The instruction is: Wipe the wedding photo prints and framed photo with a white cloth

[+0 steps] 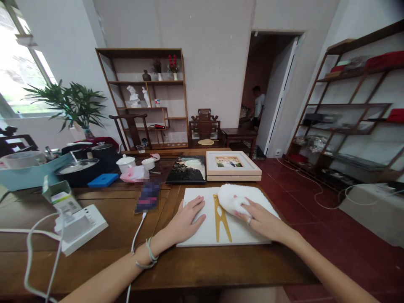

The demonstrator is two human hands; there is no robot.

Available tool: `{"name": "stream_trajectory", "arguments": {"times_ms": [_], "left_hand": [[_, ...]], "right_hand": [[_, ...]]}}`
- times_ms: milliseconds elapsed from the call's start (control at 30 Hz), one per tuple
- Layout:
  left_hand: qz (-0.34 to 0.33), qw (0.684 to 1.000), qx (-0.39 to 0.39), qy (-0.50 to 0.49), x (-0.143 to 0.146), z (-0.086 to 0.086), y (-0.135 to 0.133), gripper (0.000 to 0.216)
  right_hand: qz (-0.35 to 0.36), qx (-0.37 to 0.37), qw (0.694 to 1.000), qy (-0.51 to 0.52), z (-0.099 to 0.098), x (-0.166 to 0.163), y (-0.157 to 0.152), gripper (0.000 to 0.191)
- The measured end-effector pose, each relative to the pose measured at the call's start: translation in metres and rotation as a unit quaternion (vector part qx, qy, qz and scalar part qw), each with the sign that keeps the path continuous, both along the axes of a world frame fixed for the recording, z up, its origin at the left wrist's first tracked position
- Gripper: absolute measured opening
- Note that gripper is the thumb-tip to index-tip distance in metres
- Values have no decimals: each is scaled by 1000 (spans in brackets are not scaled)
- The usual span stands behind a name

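Near the front edge of the worktop [221, 265], left hand [191, 216] rests on white board [200, 237], grip apart — right hand [256, 219] clamped on fluffy white wad [229, 197].

You have bare table [227, 266] this side of the white board [202, 234], but a picture frame [234, 163] stands just behind it.

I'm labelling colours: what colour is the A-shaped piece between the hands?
The A-shaped piece is mustard yellow, clearest in the head view.
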State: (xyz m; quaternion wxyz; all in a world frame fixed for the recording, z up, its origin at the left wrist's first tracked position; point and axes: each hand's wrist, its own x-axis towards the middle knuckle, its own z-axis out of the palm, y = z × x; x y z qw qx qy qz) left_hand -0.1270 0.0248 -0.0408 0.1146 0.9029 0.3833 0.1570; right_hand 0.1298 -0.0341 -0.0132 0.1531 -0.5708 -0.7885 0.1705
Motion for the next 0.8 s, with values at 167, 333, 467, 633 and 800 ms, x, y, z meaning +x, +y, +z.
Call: {"name": "stream_trajectory", "arguments": {"times_ms": [167, 333, 467, 633, 800], "left_hand": [[-4, 1000, 2, -6, -1, -1, 0, 43], [-9, 1000, 5, -13, -2, -1, 1, 43], [-7, 1000, 0, -6, -1, 0, 0, 43], [-2, 1000, 4, -12, 0, -1, 0, 42], [0, 1000, 1, -17, 0, 0, 0, 43]], "right_hand": [[-22, 22, 999, 8, -4, 5, 44, 49], [-50, 12, 999, 6, -6, 9, 41, 58], [-47, -17, 999, 7, -5, 12, 7, 56], [-24, -41, 999, 22, 5, 17, -44, 44], [-38, -27, 996, 72, 16, 7, -42, 40]]}}
